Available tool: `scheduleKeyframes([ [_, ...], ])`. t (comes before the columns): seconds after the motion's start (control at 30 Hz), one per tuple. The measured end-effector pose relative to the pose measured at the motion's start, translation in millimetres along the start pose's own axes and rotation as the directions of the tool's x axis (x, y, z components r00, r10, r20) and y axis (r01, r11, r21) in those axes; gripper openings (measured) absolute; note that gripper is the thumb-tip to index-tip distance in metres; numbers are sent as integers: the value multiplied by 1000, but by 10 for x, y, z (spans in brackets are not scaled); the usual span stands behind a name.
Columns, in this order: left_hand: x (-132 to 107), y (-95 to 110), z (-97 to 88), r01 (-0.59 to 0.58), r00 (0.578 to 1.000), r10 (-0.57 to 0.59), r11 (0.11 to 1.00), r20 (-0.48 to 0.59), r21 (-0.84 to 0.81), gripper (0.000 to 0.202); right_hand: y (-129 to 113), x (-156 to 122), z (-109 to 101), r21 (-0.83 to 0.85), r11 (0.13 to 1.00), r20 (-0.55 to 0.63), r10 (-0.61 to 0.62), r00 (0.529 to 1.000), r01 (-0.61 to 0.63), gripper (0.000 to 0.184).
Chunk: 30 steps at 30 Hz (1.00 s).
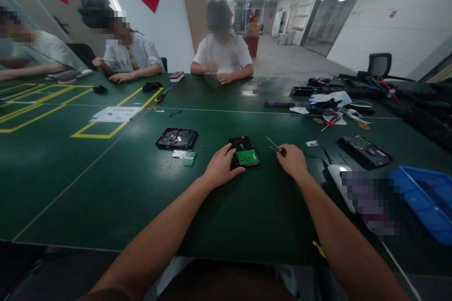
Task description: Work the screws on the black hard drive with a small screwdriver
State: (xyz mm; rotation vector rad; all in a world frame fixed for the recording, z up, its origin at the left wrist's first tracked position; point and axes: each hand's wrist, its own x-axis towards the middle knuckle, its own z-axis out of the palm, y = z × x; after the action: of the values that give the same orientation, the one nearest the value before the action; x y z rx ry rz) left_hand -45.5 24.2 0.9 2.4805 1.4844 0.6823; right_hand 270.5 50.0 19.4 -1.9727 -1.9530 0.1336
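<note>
A hard drive with a green circuit board lies flat on the table in front of me. My left hand grips its left side, fingers along the upper edge and thumb by the lower one. To its right, my right hand is closed around a screwdriver, whose thin shaft points up and left, apart from the drive. Several tiny screws lie beside the shaft. Left of my left hand are another hard drive and loose circuit boards.
A third hard drive lies at right, near a blue tray and a partly blurred object. Gloves, cables and tools lie farther back. Several people sit across and to the left of the green table.
</note>
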Motion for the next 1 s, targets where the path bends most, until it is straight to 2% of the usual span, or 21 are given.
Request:
scheduleKeyframes([
  [0.27, -1, -5, 3, 16, 1000, -16, 1000, 6, -9, 78, 27, 53, 77, -49, 999, -27, -13, 1000, 11, 25],
  [0.5, -10, 11, 11, 9, 1000, -9, 1000, -18, -25, 74, -60, 54, 94, -83, 996, -18, -28, 999, 26, 27],
  [1.0, -9, -5, 25, 13, 1000, -13, 1000, 5, -9, 75, -112, 77, 113, -36, 999, -46, -18, 999, 16, 17],
])
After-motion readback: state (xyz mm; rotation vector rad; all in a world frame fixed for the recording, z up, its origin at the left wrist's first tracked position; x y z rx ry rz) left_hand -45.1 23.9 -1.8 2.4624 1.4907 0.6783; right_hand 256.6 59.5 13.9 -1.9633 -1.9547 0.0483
